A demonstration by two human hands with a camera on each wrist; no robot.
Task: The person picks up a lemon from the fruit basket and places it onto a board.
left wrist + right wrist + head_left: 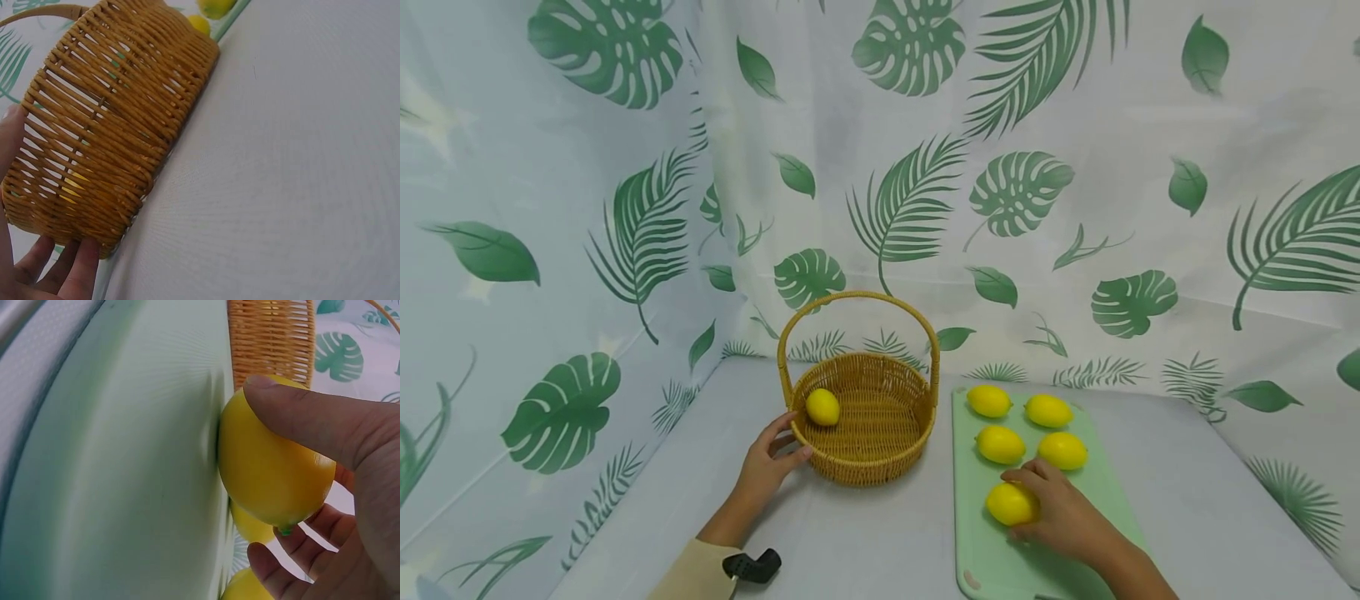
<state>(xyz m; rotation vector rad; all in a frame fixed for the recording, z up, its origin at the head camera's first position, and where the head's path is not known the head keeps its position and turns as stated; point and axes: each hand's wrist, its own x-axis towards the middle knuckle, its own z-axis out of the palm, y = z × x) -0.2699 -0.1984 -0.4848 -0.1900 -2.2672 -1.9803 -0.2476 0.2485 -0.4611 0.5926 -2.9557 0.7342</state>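
My right hand [1060,512] grips a yellow lemon [1011,504] at the near part of a pale green cutting board [977,558]. In the right wrist view, its thumb lies across the lemon [275,462], with the fingers on the far side; the lemon appears to touch the board. To the left stands a round wicker basket [865,471] with a tall handle. One lemon [823,407] lies inside it, at the left. My left hand [767,471] touches the basket's left side, thumb and fingers spread along the woven wall [112,125].
Several more lemons [1000,445] lie in two rows on the far part of the board. A grey-white tabletop [865,550] lies under everything. Leaf-printed cloth [910,167] hangs behind and at the sides. A black device [752,567] sits at the left wrist.
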